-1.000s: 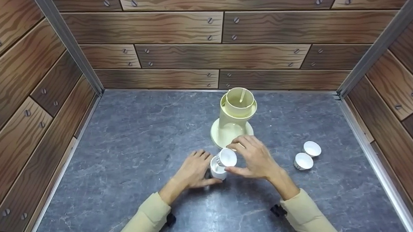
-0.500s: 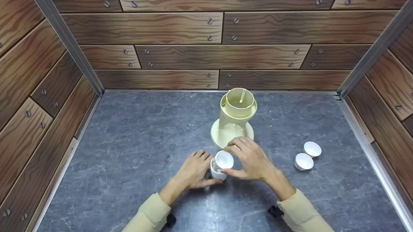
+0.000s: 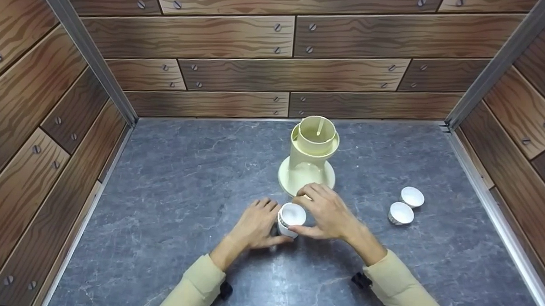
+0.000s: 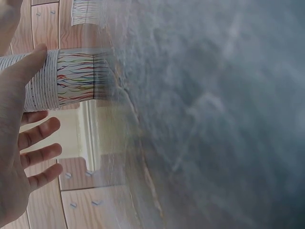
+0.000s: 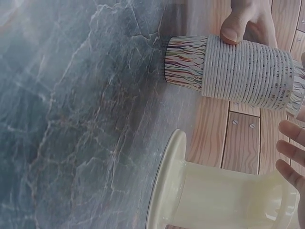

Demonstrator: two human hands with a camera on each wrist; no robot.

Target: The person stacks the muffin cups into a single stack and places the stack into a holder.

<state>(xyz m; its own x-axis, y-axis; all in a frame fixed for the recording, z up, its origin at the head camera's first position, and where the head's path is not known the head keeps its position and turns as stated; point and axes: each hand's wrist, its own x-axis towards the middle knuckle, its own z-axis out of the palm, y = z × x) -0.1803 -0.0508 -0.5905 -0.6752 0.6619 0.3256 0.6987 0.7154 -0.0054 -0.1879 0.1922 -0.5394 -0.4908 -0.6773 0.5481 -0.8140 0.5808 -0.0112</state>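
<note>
A stack of nested white paper cups (image 5: 245, 71) stands upright on the table, its lowest cup printed with thin coloured lines. My left hand (image 3: 257, 226) steadies it between the thumb, on the near side, and the index finger behind; the other fingers reach out straight in the left wrist view. My right hand (image 3: 327, 211) pinches one more paper cup (image 3: 293, 214) between thumb and forefinger, its base down inside the stack's top. Part of this cup's printed side shows above the top rim in the right wrist view. Two single paper cups (image 3: 401, 213) sit to the right.
Just behind the hands is a cream plastic cylinder on a round base (image 3: 284, 176), with a narrower open tube (image 3: 316, 135) set in its top. Wood-patterned walls (image 3: 234, 72) close the grey marbled table (image 3: 186, 168) in at the back and both sides.
My right hand has moved left and slightly toward me, bringing its cup from tilted above the stack down into its top. The left hand has stayed in place.
</note>
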